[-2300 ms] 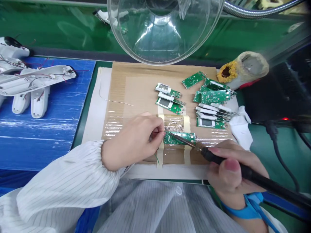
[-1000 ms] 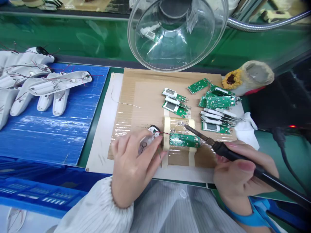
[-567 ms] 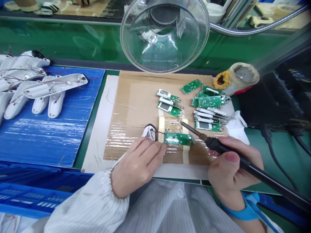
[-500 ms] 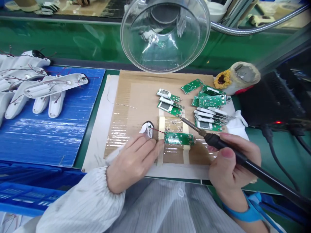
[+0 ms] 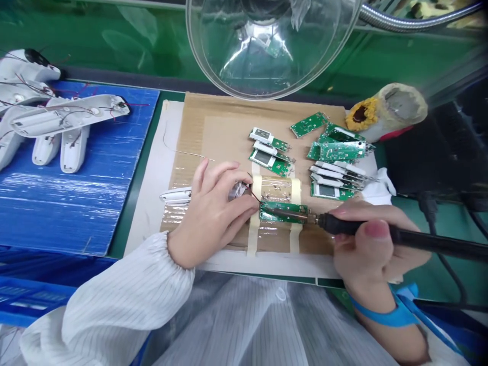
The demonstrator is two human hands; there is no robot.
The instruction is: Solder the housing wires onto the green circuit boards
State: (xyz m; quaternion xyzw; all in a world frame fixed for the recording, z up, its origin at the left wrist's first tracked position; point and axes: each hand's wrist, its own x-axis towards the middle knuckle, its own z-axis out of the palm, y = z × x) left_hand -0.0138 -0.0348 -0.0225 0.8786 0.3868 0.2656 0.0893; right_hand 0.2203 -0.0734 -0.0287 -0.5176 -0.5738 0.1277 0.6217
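Observation:
My right hand (image 5: 375,241) grips a soldering iron (image 5: 354,226) with a black handle. Its metal tip lies over the left part of a green circuit board (image 5: 284,217), by the end of a thin wire (image 5: 256,196). That board rests on a taped cardboard fixture (image 5: 280,185). My left hand (image 5: 215,211) is bent over a white plastic housing (image 5: 175,195), with thumb and forefinger closed around the wire at the board's left edge. My palm and fingers hide much of the housing, and the exact pinch point is partly covered.
Several green boards (image 5: 341,150) and boards with white-framed displays (image 5: 267,157) lie behind and to the right. A strand of solder wire (image 5: 186,152) lies on the cardboard. White housings (image 5: 72,117) rest on a blue sheet (image 5: 102,203) at left. A clear hood (image 5: 267,86) hangs overhead.
The iron's tip has come down and left from above the fixture onto the board's left end. My left hand has shifted up, its fingers now arched at the wire.

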